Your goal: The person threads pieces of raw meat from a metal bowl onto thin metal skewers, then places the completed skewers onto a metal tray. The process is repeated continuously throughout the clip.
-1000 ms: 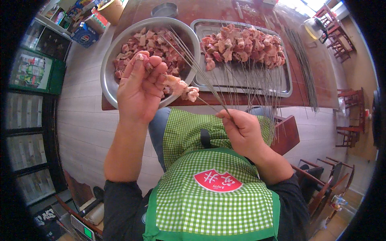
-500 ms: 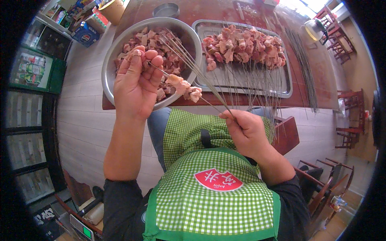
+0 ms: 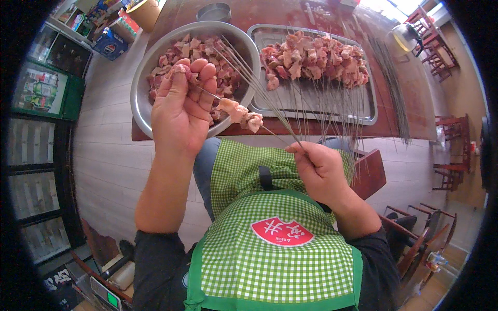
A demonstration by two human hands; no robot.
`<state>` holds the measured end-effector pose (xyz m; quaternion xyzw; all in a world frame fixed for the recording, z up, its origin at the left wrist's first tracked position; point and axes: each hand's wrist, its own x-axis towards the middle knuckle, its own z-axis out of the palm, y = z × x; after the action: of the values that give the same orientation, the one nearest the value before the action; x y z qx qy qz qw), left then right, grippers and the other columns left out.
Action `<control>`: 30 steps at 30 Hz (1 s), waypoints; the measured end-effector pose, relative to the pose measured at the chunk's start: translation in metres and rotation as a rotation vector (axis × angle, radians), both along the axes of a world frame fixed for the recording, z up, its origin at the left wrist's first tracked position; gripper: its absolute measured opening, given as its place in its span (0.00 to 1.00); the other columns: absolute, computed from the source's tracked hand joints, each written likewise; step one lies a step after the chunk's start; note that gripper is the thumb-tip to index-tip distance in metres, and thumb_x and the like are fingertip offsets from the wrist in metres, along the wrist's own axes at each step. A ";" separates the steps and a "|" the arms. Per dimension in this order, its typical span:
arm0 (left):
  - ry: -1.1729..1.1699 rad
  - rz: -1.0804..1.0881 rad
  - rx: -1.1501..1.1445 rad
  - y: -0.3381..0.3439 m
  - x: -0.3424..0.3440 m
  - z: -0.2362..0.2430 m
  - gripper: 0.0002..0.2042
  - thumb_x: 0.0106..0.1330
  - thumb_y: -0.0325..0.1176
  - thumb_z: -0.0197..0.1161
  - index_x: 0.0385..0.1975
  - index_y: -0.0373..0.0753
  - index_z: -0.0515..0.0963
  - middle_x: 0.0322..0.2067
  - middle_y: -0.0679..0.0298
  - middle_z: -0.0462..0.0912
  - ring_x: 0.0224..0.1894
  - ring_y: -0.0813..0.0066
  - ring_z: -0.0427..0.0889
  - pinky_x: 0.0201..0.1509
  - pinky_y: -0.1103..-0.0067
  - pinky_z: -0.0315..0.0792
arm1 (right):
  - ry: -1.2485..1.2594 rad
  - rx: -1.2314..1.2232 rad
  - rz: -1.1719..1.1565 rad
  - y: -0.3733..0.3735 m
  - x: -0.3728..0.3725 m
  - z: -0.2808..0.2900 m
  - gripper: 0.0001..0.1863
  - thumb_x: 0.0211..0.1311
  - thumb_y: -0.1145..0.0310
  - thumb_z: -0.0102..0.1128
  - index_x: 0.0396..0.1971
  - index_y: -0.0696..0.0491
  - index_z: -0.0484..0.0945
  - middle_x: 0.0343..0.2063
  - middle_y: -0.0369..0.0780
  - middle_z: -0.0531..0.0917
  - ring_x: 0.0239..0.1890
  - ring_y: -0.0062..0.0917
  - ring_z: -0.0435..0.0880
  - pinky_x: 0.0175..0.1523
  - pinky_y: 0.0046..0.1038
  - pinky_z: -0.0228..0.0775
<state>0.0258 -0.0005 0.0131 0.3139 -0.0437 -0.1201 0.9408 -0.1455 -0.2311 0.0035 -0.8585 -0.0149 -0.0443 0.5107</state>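
Observation:
My left hand [image 3: 179, 116], palm up over the near side of the metal bowl [image 3: 136, 83], pinches a small piece of raw meat [image 3: 193, 78] at the tip of a thin metal skewer. Further down that skewer, pale meat chunks [image 3: 238, 113] are threaded. Closed around its lower end is my right hand [image 3: 322, 168], which also grips several bare skewers [image 3: 259, 85] fanning up over the bowl. Cut raw meat [image 3: 199, 49] fills the bowl. On its right, a metal tray [image 3: 371, 106] carries loaded meat skewers [image 3: 314, 57], their bare ends sticking out toward me.
A bundle of bare skewers [image 3: 391, 88] lies on the table [image 3: 420, 111] right of the tray. Behind the bowl sits a round metal dish [image 3: 213, 12]. A glass jug [image 3: 405, 39] stands at the far right. The tray's skewer ends overhang the near table edge.
My left hand and the meat skewer have shifted slightly right. My right hand has moved a little to the right with the skewers still in it.

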 end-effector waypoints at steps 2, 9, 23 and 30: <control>-0.029 0.011 0.013 -0.001 -0.002 0.000 0.10 0.77 0.33 0.55 0.51 0.35 0.76 0.49 0.52 0.84 0.51 0.62 0.86 0.54 0.69 0.84 | -0.021 -0.010 -0.004 0.000 0.001 0.001 0.08 0.69 0.76 0.55 0.43 0.60 0.81 0.24 0.45 0.79 0.25 0.34 0.80 0.33 0.31 0.72; -0.087 0.025 0.029 -0.010 -0.010 -0.006 0.10 0.77 0.33 0.55 0.52 0.38 0.75 0.49 0.53 0.84 0.51 0.59 0.86 0.55 0.67 0.84 | -0.016 0.003 -0.042 0.003 0.002 -0.001 0.08 0.69 0.75 0.56 0.43 0.60 0.81 0.23 0.45 0.79 0.24 0.32 0.80 0.32 0.31 0.72; -0.128 -0.024 0.012 -0.022 -0.020 -0.014 0.11 0.79 0.37 0.53 0.49 0.38 0.77 0.46 0.52 0.85 0.46 0.58 0.87 0.52 0.66 0.82 | -0.076 0.036 -0.030 0.006 0.006 -0.004 0.08 0.69 0.76 0.55 0.43 0.59 0.81 0.26 0.46 0.81 0.27 0.37 0.82 0.34 0.32 0.74; -0.154 -0.097 -0.030 -0.033 -0.030 -0.013 0.11 0.79 0.36 0.52 0.50 0.38 0.77 0.44 0.52 0.85 0.47 0.58 0.86 0.50 0.65 0.83 | -0.078 0.054 -0.024 0.011 0.011 0.008 0.08 0.70 0.75 0.55 0.44 0.59 0.81 0.26 0.46 0.81 0.28 0.36 0.82 0.35 0.31 0.74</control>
<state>-0.0040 -0.0338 0.0005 0.3055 -0.1331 -0.1404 0.9323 -0.1345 -0.2199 0.0114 -0.8422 -0.0232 -0.0843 0.5321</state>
